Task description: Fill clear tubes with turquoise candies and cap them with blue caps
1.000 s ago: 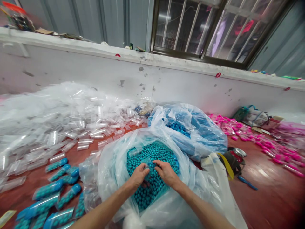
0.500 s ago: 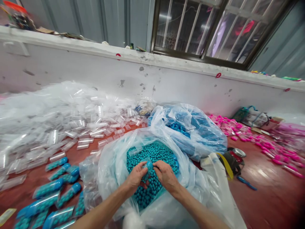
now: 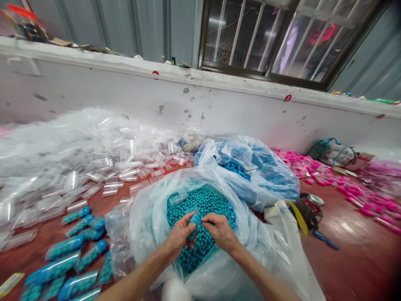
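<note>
My left hand (image 3: pixel 178 237) grips a small clear tube (image 3: pixel 194 225) filled with teal balls, held upright over an open plastic bag (image 3: pixel 147 217) of teal balls (image 3: pixel 203 205). A blue cap sits at the tube's top, and the fingertips of my right hand (image 3: pixel 221 232) rest on it. Both hands hover just above the ball heap, near its front.
Filled blue-capped tubes (image 3: pixel 67 246) lie at the front left on the red floor. A large heap of empty clear tubes (image 3: pixel 72 167) spreads behind them. A second bag with blue caps (image 3: pixel 250 171) stands behind; pink-capped tubes (image 3: pixel 328 179) and a tape roll (image 3: pixel 308 209) lie to the right.
The tube has come up out of the balls and now stands upright between my hands, with the blue cap on its top. Both hands stayed over the bag.
</note>
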Demonstrator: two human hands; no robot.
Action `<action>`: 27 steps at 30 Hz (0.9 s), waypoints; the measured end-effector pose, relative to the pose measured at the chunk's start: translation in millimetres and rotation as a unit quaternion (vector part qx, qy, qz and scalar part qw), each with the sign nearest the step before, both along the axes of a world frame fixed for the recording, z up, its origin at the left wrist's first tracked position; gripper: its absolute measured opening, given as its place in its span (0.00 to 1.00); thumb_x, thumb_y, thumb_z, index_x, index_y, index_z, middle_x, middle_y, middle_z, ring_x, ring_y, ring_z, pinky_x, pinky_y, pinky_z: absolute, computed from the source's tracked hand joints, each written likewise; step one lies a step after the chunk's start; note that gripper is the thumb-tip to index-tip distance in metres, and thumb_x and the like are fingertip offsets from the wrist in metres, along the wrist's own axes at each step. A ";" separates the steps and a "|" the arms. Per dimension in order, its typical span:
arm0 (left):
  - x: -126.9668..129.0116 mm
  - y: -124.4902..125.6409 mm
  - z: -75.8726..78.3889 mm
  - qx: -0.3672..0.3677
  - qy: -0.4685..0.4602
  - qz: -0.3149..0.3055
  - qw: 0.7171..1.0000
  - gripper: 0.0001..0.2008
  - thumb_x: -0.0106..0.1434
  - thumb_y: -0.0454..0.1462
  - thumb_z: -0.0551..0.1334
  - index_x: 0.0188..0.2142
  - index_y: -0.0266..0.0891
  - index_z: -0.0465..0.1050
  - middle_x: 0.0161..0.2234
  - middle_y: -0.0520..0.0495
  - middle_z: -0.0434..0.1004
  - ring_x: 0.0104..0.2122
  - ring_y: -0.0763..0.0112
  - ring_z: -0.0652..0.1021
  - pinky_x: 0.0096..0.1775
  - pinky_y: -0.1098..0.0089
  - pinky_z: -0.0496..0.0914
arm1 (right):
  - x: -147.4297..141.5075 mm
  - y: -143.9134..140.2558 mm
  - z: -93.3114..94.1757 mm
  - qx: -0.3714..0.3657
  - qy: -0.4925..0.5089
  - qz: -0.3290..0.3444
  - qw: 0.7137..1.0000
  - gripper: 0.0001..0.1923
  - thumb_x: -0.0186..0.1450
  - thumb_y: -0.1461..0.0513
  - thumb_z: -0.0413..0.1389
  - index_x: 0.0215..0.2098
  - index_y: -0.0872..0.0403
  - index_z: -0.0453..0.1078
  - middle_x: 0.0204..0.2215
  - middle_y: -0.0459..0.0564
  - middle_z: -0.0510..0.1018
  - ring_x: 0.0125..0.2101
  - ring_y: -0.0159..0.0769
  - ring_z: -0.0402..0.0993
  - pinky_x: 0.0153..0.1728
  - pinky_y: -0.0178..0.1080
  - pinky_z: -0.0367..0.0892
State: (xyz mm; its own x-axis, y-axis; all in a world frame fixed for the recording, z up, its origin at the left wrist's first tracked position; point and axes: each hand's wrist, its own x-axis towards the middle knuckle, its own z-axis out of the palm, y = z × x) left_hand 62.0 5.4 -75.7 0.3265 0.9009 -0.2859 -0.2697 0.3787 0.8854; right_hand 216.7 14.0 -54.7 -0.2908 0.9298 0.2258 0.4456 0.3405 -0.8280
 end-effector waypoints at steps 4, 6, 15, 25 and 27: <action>3.3 -3.7 -0.4 0.039 0.047 0.017 0.998 0.35 0.44 0.52 0.63 0.47 0.35 0.57 0.13 0.62 0.58 0.10 0.79 0.62 0.11 0.78 0.53 | 6.4 1.6 6.2 0.008 -0.009 0.061 0.998 0.08 0.57 0.66 0.52 0.26 0.53 0.73 0.23 0.45 0.75 0.27 0.32 0.70 0.31 0.33 0.62; 3.5 -6.1 1.9 0.038 0.055 0.009 0.998 0.34 0.45 0.51 0.62 0.47 0.35 0.57 0.13 0.62 0.58 0.09 0.79 0.62 0.11 0.78 0.53 | 10.5 2.0 7.3 0.004 -0.005 0.082 0.997 0.08 0.56 0.66 0.52 0.27 0.54 0.74 0.24 0.45 0.75 0.27 0.31 0.70 0.32 0.33 0.62; 8.6 -10.9 4.5 0.046 0.112 0.020 0.992 0.27 0.50 0.48 0.59 0.46 0.37 0.58 0.17 0.61 0.60 0.10 0.80 0.64 0.10 0.79 0.54 | 16.8 -0.6 -3.8 -0.085 0.047 0.065 0.993 0.06 0.56 0.64 0.54 0.27 0.53 0.73 0.24 0.44 0.74 0.28 0.32 0.69 0.33 0.34 0.63; -0.7 -10.7 14.5 0.070 0.087 -0.009 0.994 0.26 0.51 0.49 0.59 0.46 0.40 0.57 0.18 0.60 0.62 0.12 0.79 0.68 0.12 0.80 0.57 | 5.5 6.8 -2.4 -0.207 0.233 -0.007 0.950 0.15 0.48 0.61 0.59 0.35 0.54 0.68 0.27 0.43 0.71 0.20 0.27 0.64 0.20 0.32 0.65; -2.6 -10.9 17.5 0.074 0.103 -0.011 0.992 0.25 0.52 0.49 0.58 0.46 0.40 0.56 0.20 0.60 0.62 0.11 0.80 0.67 0.11 0.80 0.55 | 1.6 9.8 -1.0 -0.233 0.254 -0.029 0.938 0.19 0.47 0.61 0.59 0.37 0.55 0.66 0.27 0.43 0.70 0.19 0.27 0.64 0.20 0.33 0.66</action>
